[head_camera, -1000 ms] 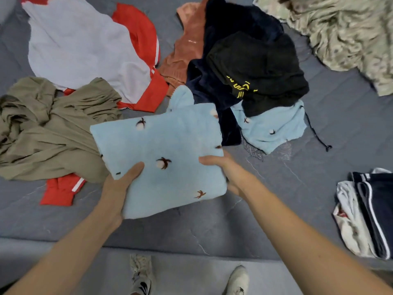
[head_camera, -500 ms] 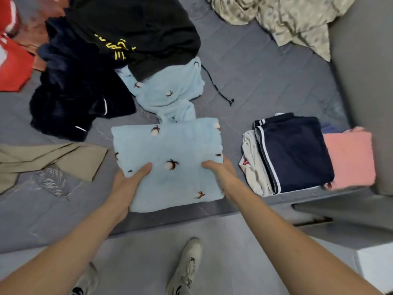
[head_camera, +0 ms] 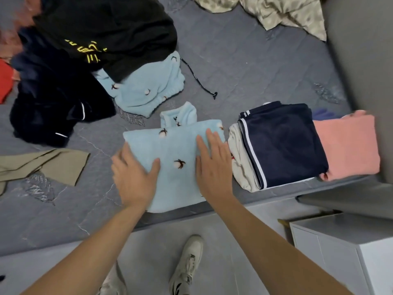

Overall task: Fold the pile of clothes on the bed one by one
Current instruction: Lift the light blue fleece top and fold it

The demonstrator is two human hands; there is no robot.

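Observation:
A folded light-blue fleece garment (head_camera: 176, 150) with small brown motifs lies on the grey bed (head_camera: 244, 67) near its front edge. My left hand (head_camera: 134, 177) rests flat on its left side, fingers straight. My right hand (head_camera: 214, 162) presses flat on its right side. Just to the right sit folded clothes: a cream piece (head_camera: 240, 162), a navy piece with white stripes (head_camera: 282, 143) and a pink piece (head_camera: 348, 145). The unfolded pile lies behind and to the left: a black top with yellow print (head_camera: 110, 33), a matching light-blue fleece piece (head_camera: 148, 88) and a dark navy garment (head_camera: 53, 103).
An olive garment (head_camera: 44, 165) spreads at the left edge and a red one (head_camera: 5, 81) shows further up. A patterned beige blanket (head_camera: 282, 11) lies at the back right. A grey headboard (head_camera: 361, 71) rises on the right, with a white cabinet (head_camera: 344, 248) below it. My shoes stand on the floor.
I carried the folded light-blue garment to the right and set it down beside the folded stack. Both hands let go of its edges and now lie flat on top.

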